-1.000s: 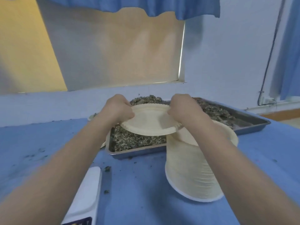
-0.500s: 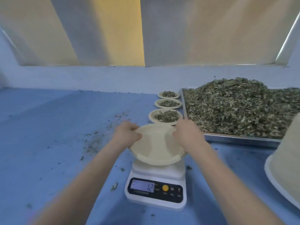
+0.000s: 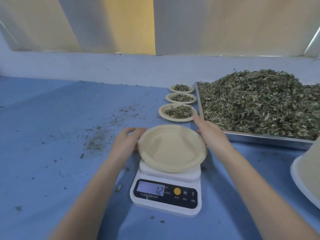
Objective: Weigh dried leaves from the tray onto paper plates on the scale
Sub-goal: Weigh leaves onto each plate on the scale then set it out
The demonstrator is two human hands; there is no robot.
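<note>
So from my feed, the empty paper plate (image 3: 172, 148) is sitting on the white scale (image 3: 167, 193), kind of hanging over the platform on all sides, and the display reads 12 with a little minus mark at its left edge. My left hand (image 3: 127, 142) is at the plate's left rim with fingers loosely curved and touching the edge, not really pinching it, so that grip is open. My right hand (image 3: 210, 134) is just beside the right rim, fingers stretched out straight toward the far side, grip open too, holding nothing. The metal tray (image 3: 263, 138) sits right of the scale, piled high with dried leaves (image 3: 259, 103). Along the tray's left side there's a row of 3 filled plates (image 3: 178, 111), each with a small heap of leaves. A stack of spare plates (image 3: 306, 172) pokes in at the right edge. The blue worktop (image 3: 52, 153) has leaf crumbs (image 3: 97, 141) scattered left of the scale.
</note>
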